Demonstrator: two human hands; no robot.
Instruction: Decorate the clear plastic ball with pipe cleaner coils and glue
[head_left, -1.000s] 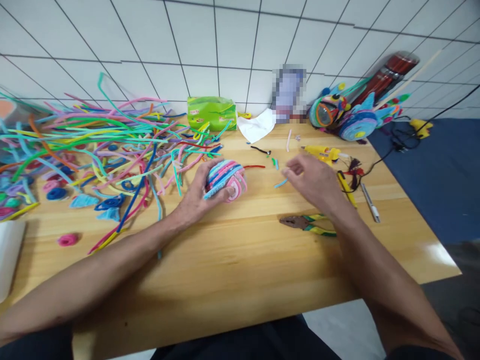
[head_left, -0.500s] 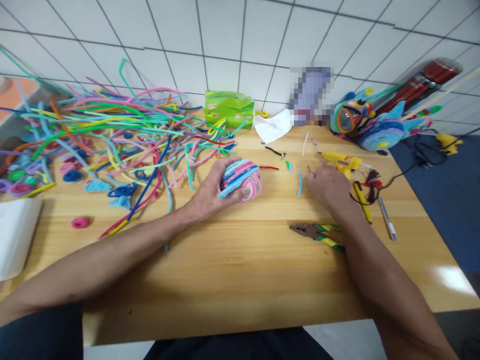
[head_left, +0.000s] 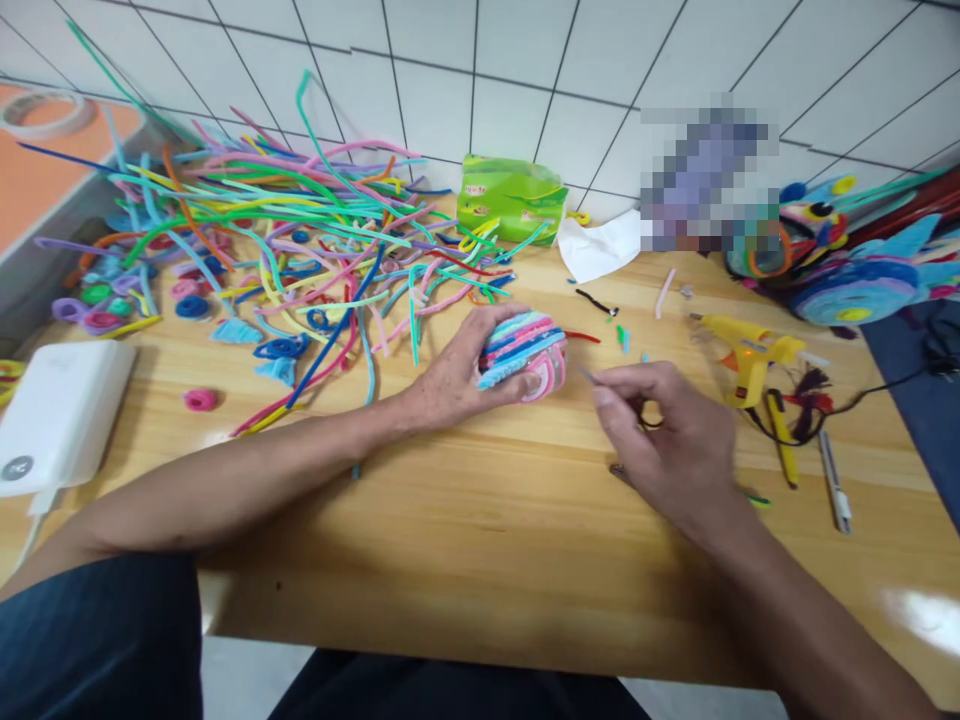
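Observation:
My left hand [head_left: 480, 372] is wrapped round a rounded pipe-cleaner craft piece [head_left: 523, 345] with blue, pink and white stripes and a pink-and-white coil at its lower right side. Across a short gap, my right hand [head_left: 664, 430] is closed on a thin tool with a grey pointed tip [head_left: 588, 377]. Fingers cover most of that tool, so its kind is unclear. The tip points at the craft piece without touching it. Beneath the right hand lie pliers [head_left: 759, 500], mostly hidden, with a bit of handle and jaw showing.
Loose pipe cleaners [head_left: 300, 230] fill the back left. A yellow glue gun [head_left: 750, 350], a yellow cutter [head_left: 782, 440] and a silver pen-like tool [head_left: 834, 482] lie at right. A green tissue pack [head_left: 512, 200] stands at the wall; a white power bank [head_left: 64, 415] sits left.
My right hand has lifted off the table beside the glue gun and come toward the craft piece with the thin tool. My left hand keeps its hold. The view has shifted left.

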